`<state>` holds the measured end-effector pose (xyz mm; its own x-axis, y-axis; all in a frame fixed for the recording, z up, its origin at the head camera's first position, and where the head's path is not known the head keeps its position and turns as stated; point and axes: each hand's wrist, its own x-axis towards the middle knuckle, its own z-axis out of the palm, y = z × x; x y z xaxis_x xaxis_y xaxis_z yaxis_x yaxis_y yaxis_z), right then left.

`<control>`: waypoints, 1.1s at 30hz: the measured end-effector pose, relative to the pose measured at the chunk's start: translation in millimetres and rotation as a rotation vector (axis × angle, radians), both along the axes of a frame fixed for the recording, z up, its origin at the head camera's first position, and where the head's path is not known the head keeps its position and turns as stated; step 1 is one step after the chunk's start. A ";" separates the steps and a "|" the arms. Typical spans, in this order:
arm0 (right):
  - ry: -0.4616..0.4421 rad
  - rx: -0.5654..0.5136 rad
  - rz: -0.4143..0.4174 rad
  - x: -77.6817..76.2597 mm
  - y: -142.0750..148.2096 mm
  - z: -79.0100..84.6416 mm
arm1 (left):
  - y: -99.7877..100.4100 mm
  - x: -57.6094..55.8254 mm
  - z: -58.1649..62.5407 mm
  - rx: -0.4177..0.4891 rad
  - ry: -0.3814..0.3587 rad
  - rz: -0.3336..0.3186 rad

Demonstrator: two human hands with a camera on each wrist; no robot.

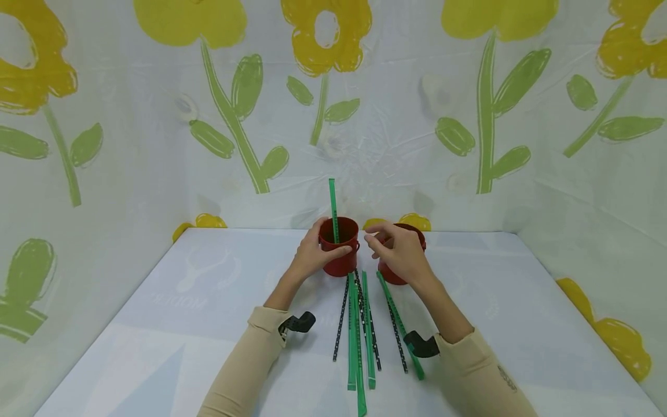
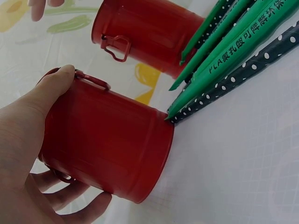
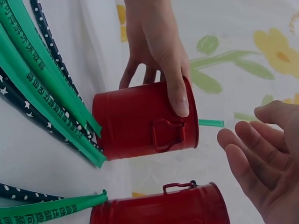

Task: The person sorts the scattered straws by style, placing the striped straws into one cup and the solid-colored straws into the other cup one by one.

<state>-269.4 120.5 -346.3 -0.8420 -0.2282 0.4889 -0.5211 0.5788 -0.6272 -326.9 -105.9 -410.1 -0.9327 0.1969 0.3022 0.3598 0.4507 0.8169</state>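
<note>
My left hand (image 1: 311,255) grips the left small red metal bucket (image 1: 341,265), thumb across its near side by the rim and the other fingers around the far side. One green paper-wrapped straw (image 1: 333,202) stands in that bucket, rising well above the rim. My right hand (image 1: 403,252) hovers between the two rims, its fingers loosely bent with nothing between them. Behind and below it stands the second red bucket (image 1: 391,277), partly hidden by the hand in the head view. The right wrist view shows the right hand (image 3: 261,158) apart from both buckets.
In front of the buckets lie several green wrapped straws (image 1: 351,330) with dark print and several black straws with white patterns (image 1: 341,324). One green straw (image 1: 401,324) lies with a black one before the right bucket. A flowered sheet (image 1: 385,133) hangs behind the white table (image 1: 208,324).
</note>
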 end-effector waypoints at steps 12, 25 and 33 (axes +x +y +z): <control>-0.062 0.082 0.020 18.6 14.2 6.9 | 2.0 0.8 4.1 0.012 -0.014 -0.008; -0.173 0.157 0.029 23.2 23.4 3.4 | 0.4 3.6 2.2 0.007 -0.027 0.010; -0.234 0.263 0.006 25.4 21.5 3.6 | 0.4 3.8 2.5 0.008 -0.021 0.017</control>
